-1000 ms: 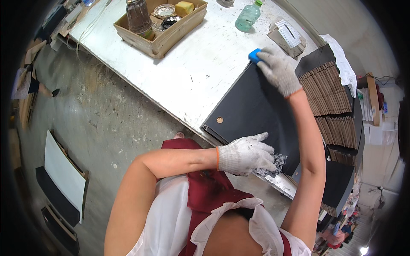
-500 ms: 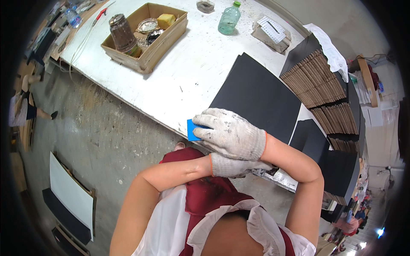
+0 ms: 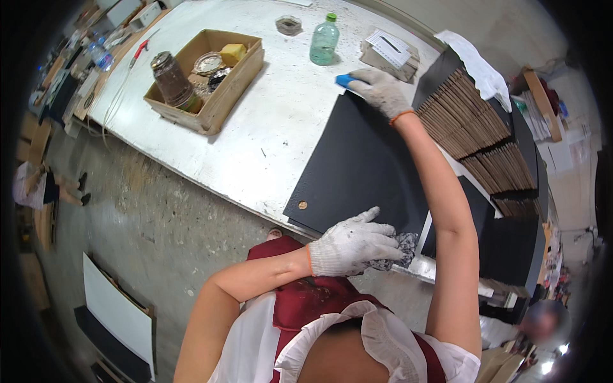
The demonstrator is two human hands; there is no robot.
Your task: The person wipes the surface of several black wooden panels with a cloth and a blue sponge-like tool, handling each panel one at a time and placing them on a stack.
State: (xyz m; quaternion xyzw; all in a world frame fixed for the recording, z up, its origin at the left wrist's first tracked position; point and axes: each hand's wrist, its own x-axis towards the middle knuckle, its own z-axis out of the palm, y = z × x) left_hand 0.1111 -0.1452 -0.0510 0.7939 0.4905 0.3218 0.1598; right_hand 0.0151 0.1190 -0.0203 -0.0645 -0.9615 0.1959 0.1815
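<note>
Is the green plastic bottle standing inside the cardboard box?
No, the green plastic bottle stands upright on the bare white table, apart from the cardboard box, which holds a jar and small items.

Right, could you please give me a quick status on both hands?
Right hand presses blue block on black sheet, far corner. Left hand holds rag, near edge. Nothing obstructing.

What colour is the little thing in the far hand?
Blue; the small block under the right hand shows in the head view.

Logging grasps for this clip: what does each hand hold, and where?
Right hand grips a blue block by its end; left hand presses a crumpled rag under its fingers.
</note>
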